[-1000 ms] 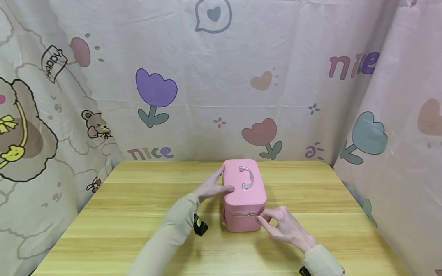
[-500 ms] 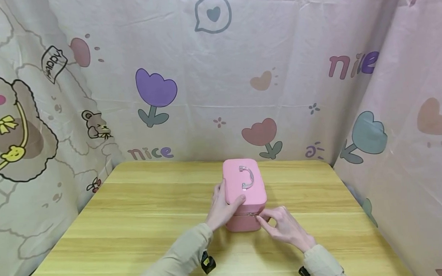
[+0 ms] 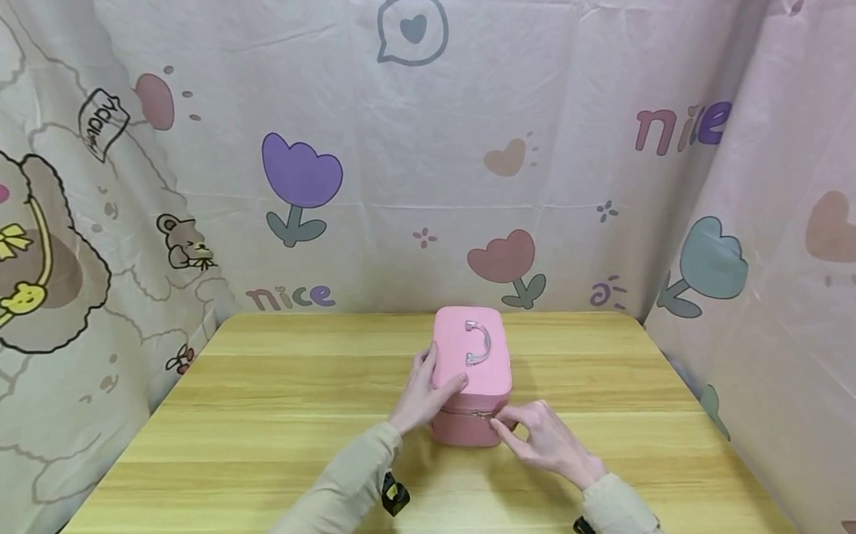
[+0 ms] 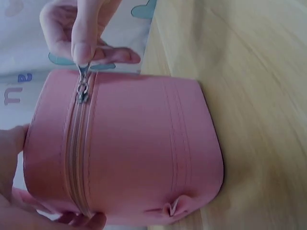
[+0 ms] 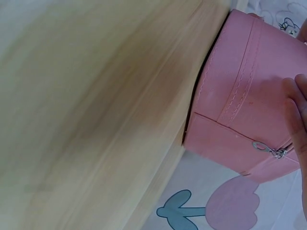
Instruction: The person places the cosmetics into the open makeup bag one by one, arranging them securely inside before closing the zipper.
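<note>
A pink cosmetic case (image 3: 471,349) stands upright on the table, its lid down and a clear handle (image 3: 478,343) on top. My left hand (image 3: 421,395) grips its left side, thumb on the lid and fingers down the wall. At the near right corner my right hand (image 3: 546,441) pinches a metal zipper pull (image 4: 83,70) between thumb and forefinger. From there the zipper (image 4: 76,153) runs closed along the side that the left wrist view shows. A second zipper pull (image 5: 261,146) hangs at another corner in the right wrist view, beside the right hand's fingers.
The case is on a wood-grain table (image 3: 277,433), toward its back edge. Behind and on both sides hangs a printed curtain (image 3: 394,141) with tulips and hearts. A small fabric tab (image 4: 180,206) sticks out low on the case.
My left hand has slid along the case toward the near end, its thumb now nearer the front of the lid. The case has turned slightly, and my right hand has shifted a little left with the pull.
</note>
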### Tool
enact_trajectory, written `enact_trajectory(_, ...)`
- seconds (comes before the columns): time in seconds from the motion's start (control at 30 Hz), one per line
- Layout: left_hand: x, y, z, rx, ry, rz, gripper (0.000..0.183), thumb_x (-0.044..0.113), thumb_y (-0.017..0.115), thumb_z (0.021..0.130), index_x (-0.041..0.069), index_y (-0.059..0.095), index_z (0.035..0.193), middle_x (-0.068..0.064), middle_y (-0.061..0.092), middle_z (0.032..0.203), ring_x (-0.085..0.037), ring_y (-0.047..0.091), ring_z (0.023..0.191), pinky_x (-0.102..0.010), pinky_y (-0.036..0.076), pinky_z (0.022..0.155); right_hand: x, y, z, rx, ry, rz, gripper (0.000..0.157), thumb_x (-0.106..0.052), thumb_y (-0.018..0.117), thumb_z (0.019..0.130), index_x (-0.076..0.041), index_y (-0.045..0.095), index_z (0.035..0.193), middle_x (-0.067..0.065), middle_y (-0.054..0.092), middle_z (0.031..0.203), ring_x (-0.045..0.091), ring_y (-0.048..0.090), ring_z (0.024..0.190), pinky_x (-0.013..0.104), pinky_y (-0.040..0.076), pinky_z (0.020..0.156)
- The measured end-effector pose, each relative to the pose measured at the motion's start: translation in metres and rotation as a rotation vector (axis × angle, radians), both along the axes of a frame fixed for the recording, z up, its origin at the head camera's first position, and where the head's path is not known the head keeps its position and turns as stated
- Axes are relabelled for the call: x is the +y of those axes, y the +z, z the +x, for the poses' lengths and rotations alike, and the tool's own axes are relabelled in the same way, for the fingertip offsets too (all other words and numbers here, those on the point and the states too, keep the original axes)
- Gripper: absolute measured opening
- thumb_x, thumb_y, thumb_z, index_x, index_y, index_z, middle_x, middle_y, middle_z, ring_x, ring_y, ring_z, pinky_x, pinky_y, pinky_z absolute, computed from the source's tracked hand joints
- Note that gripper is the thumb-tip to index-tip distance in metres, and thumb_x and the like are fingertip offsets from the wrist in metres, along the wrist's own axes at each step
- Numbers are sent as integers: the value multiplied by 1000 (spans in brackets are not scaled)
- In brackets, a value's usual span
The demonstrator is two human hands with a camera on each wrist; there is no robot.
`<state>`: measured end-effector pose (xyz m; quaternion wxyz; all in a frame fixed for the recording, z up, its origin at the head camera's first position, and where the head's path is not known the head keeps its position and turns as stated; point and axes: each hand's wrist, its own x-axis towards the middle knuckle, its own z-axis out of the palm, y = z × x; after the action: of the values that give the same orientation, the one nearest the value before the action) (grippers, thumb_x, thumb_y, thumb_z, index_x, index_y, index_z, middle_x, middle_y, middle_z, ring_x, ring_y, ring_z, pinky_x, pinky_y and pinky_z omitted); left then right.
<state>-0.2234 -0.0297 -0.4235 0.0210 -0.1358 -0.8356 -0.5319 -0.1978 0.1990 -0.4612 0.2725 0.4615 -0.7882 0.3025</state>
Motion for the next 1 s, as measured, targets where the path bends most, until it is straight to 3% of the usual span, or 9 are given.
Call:
enact_trajectory(0.57,-20,3,-24,-47,-156,-10,86,29,69,93,-1,22,158,-30,22,162,-50,27,149,-62,22,124,4,2,3,26,-5,1,17,7,72,77,-10,71,81,-4,70,64,-3,58,55,3,45,54)
enact_trajectory(0.8,-30,7,-37,-135,-219,-24,87,33,70,92,11,21,161,-19,19,168,-42,16,155,-61,16,126,8,0,3,22,-33,4,20,5,72,76,-14,71,81,-7,70,64,-7,57,56,1,42,54)
enact_trajectory(1.0,-36,7,-47,-162,-290,-9,85,30,69,93,13,21,161,-13,17,170,-36,13,157,-56,13,129,11,-2,3,20,-47,7,19,5,73,75,-13,71,81,-5,71,65,-5,58,57,3,44,56)
